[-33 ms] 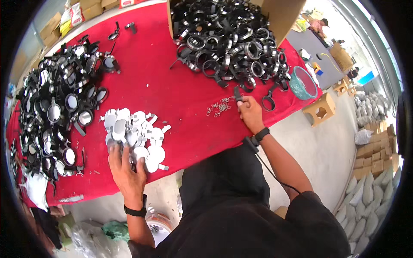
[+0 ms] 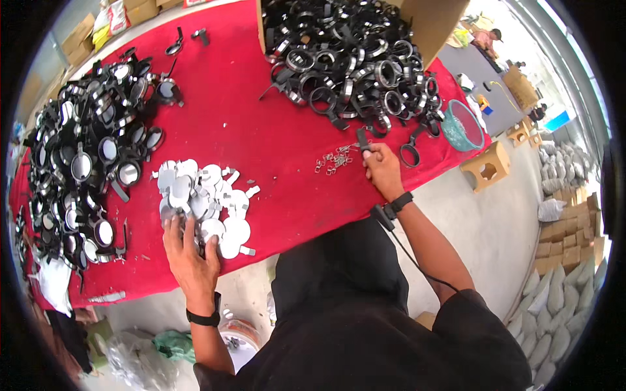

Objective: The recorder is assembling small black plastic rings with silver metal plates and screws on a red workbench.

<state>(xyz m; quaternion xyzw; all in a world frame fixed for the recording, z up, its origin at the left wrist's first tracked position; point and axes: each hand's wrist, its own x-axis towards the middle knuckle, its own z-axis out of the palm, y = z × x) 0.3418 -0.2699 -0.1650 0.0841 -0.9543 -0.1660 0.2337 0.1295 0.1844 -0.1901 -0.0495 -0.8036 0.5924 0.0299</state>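
My left hand (image 2: 191, 259) rests at the near edge of a pile of flat white discs with short tabs (image 2: 236, 229). Its fingers are spread, the tips touching the discs; I see none lifted. To the right, my right hand (image 2: 383, 171) pinches a dark, narrow handle-like piece (image 2: 363, 138) between thumb and fingers. The fingers hide its lower end. Small wire clips (image 2: 334, 160) lie scattered just left of that hand. Beyond it, black rings with handles (image 2: 322, 99) are heaped at the mouth of a cardboard box. One black ring (image 2: 409, 155) sits apart to the right.
A large heap of black-handled round pieces with pale faces (image 2: 81, 167) covers the left of the red cloth (image 2: 261, 195). A teal basket (image 2: 462, 130) stands at the right edge. Beyond are a tan stool (image 2: 486, 167) and stacked sacks. A bucket (image 2: 240, 345) is below the table.
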